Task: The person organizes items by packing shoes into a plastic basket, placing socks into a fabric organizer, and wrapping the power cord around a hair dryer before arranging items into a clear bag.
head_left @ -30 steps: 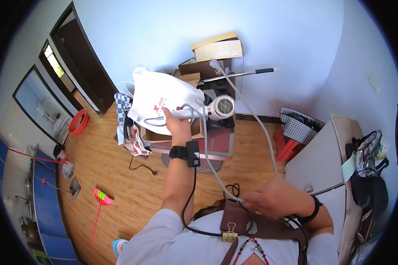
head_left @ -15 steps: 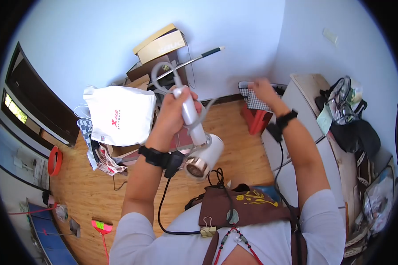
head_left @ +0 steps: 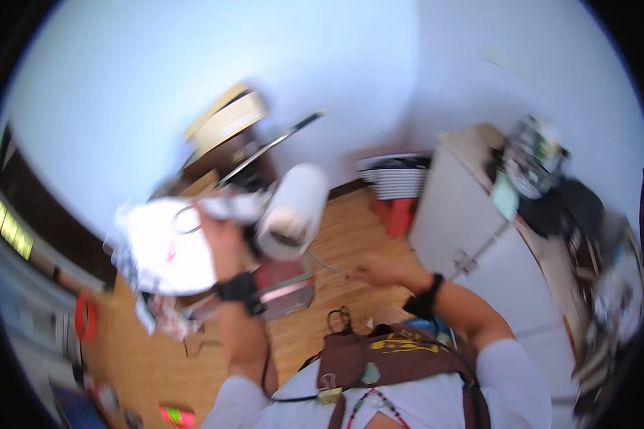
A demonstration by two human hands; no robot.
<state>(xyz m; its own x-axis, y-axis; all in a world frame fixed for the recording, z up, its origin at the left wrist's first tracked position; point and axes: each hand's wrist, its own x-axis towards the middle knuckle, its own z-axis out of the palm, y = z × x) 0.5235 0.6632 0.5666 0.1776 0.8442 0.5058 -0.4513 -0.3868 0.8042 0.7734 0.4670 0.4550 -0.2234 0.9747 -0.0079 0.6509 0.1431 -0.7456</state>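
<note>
A white hair dryer (head_left: 299, 200) with a rose-gold nozzle hangs sideways in front of me, smeared by motion. My left hand (head_left: 223, 243) is wrapped round its handle, at the left end of it. From the dryer a pale cord (head_left: 325, 265) runs down to the right. The cord's far end meets my right hand (head_left: 379, 272), whose fingers are pinched closed on it. Behind my left hand is a white paper bag (head_left: 161, 247) with red print.
Cardboard boxes (head_left: 225, 123) and a pole (head_left: 272, 146) stand against the wall. A checked bag (head_left: 397, 179) tops a red stool (head_left: 393, 217). On the right is a white cabinet (head_left: 472, 229) bearing a black cap (head_left: 579, 207). An orange basin (head_left: 86, 318) sits left.
My left hand has turned the hair dryer from upright to sideways. My right hand has come down and inward from near the checked bag, drawing the cord out. The view has shifted.
</note>
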